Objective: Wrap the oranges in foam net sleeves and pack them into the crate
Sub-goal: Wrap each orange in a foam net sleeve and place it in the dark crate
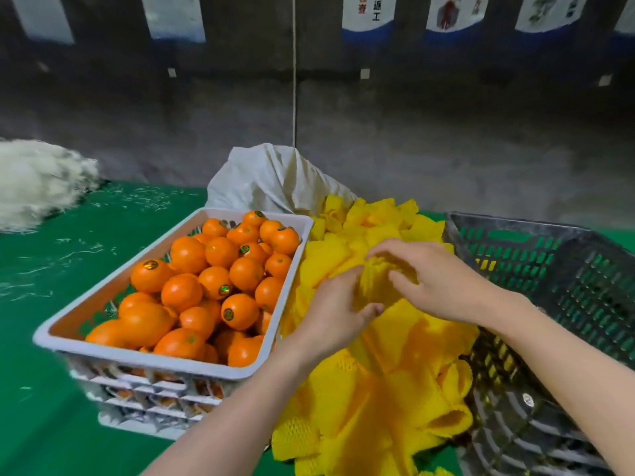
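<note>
A white crate (103, 297) at the left holds several loose oranges (213, 280). A heap of yellow foam net sleeves (378, 389) lies in the middle. Above the heap, both hands hold one yellow sleeve (379, 280) between them. My left hand (335, 314) pinches its near left edge. My right hand (433, 283) curls its fingers over the sleeve's top and right side. No orange shows inside the sleeve. A dark grey slotted crate (563, 269) stands at the right, tilted, with nothing visible in the part I see.
A green cloth (68, 269) covers the table. A white sack (271, 180) sits behind the sleeve heap. A pile of white shredded fibre (37, 183) lies at the far left. A concrete wall stands behind, with a thin cord hanging down.
</note>
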Demonstrator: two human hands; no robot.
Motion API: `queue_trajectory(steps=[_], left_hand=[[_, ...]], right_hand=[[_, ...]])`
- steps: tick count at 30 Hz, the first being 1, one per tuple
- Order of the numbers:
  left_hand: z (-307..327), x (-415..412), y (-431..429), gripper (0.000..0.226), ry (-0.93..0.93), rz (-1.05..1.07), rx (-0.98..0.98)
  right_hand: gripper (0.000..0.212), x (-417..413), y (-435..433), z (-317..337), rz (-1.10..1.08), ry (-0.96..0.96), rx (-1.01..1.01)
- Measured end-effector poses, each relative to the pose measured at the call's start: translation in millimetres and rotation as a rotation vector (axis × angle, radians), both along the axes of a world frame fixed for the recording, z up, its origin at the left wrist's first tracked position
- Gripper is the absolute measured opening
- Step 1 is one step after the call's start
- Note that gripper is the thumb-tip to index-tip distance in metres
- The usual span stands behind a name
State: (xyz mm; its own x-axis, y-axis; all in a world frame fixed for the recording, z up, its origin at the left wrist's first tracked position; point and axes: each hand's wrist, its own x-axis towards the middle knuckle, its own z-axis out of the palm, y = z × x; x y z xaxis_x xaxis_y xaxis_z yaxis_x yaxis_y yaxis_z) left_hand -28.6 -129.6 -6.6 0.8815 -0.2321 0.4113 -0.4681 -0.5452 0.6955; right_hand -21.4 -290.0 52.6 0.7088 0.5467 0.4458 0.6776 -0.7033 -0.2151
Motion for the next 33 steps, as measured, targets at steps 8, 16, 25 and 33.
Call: queue_trajectory(steps=[8,16,25,33], left_hand=[[-18,5,25,0.034,-0.041,0.215,-0.205],[-14,20,85,0.043,-0.027,0.129,-0.245],[-45,102,163,0.079,0.326,0.486,0.540],[-32,90,160,0.059,0.218,0.410,-0.173]], right_hand=[[0.023,8,37,-21,-0.070,-0.179,0.143],[0.014,28,79,-25,-0.087,-0.204,0.212],[0.013,36,84,-26,-0.004,0.136,0.411],[0.016,35,75,-31,0.056,0.553,0.712]])
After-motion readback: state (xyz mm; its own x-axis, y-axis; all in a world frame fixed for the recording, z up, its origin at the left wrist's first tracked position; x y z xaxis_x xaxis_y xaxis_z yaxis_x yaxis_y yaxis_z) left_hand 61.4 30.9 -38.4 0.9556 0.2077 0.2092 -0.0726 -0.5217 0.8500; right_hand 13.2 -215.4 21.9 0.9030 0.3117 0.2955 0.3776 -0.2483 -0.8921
